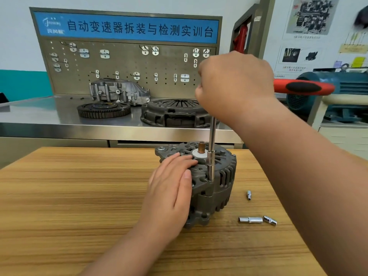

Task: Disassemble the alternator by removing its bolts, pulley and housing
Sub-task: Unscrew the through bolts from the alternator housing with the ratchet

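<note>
Step, judged: unbolting housing. alternator [215, 188] stands on tabletop [79, 196]. left grip [171, 188] spread flat on alternator top. right grip [235, 84] clamped round ratchet [302, 87] above alternator, socket [210, 168] seated at alternator rim. Next: steady turn, socket kept square.

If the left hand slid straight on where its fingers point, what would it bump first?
Most likely the white collar around the copper shaft stub on the alternator, just ahead of the left hand.
</note>
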